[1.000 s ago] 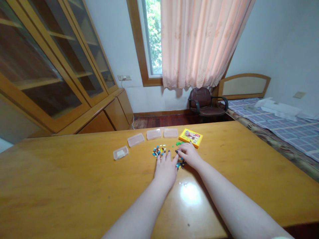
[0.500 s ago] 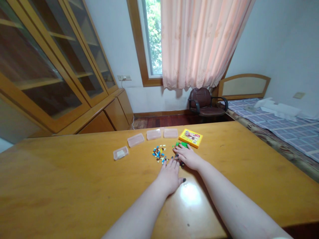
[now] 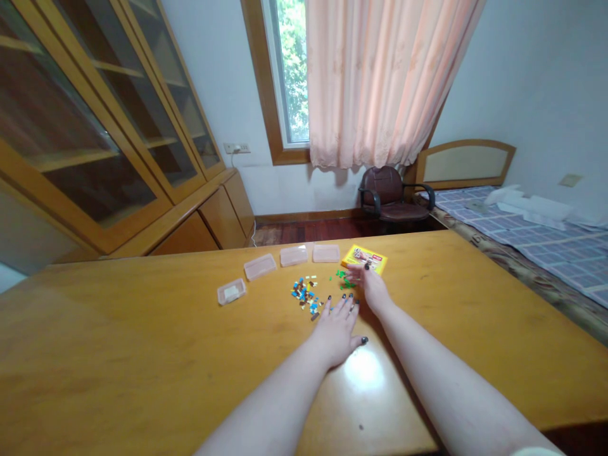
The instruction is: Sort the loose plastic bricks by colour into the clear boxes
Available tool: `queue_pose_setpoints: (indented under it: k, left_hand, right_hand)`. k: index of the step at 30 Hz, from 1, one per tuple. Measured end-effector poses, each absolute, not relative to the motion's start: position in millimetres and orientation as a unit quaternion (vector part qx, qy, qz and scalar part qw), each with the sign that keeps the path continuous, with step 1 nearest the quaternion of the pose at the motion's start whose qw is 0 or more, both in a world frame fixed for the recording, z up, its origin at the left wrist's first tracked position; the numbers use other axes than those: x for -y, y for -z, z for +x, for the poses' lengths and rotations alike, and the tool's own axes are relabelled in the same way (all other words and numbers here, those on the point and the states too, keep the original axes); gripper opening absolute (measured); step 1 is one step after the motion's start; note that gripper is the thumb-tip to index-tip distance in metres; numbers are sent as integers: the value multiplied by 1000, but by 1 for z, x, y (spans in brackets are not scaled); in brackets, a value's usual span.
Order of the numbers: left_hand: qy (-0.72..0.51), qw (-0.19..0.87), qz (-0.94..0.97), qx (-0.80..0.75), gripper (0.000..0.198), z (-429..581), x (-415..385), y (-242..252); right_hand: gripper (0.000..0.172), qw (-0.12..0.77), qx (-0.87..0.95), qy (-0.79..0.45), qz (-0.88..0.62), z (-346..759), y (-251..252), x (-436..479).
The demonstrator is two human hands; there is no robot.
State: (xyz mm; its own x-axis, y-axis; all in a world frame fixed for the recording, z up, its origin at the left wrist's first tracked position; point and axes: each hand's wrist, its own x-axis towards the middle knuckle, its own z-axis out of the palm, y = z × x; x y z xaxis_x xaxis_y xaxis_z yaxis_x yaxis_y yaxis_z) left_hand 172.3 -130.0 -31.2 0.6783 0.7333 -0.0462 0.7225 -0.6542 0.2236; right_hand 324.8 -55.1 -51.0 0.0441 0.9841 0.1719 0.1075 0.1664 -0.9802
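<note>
A scatter of small coloured bricks (image 3: 304, 294) lies mid-table. My left hand (image 3: 339, 326) rests flat on the wood just right of them, fingers spread, dark-painted nails showing, nothing in it. My right hand (image 3: 369, 281) reaches farther out, fingers extended over a few green bricks (image 3: 342, 277) beside the yellow box (image 3: 365, 258); whether it pinches a piece is unclear.
Several clear plastic cases (image 3: 259, 266) sit in a row behind the bricks, one (image 3: 230, 292) holding something white. The wooden table (image 3: 142, 342) spans the view. Beyond it stand a brown office chair (image 3: 390, 196), a bed (image 3: 532, 234) and a glass-door cabinet (image 3: 95, 126).
My right hand has moved forward from the bricks near my left hand to the green pieces by the yellow box. My left hand has drawn back slightly and to the right.
</note>
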Motion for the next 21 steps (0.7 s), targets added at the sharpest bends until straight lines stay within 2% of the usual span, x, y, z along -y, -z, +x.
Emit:
queue_pose_setpoints:
  k: [3, 6, 9, 12, 17, 21]
  left_hand:
    - [-21, 114, 902, -417, 68, 173, 130, 33]
    - [-22, 99, 886, -452, 69, 172, 131, 37]
    - [-12, 81, 858, -507, 73, 172, 131, 42]
    - [-3, 65, 824, -563, 74, 171, 130, 43]
    - [-59, 47, 767, -637, 64, 164, 121, 31]
    - [-164, 63, 729, -662, 57, 151, 103, 21]
  right_hand:
    - [84, 472, 554, -491, -480, 321, 53, 51]
    - [77, 452, 584, -479, -474, 317, 53, 56]
    - [54, 456, 653, -350, -493, 316, 50, 66]
    - [38, 388, 740, -201, -512, 317, 44, 74]
    - [40, 236, 809, -83, -532, 309, 38, 81]
    - [47, 132, 846, -60, -514, 298, 35, 81]
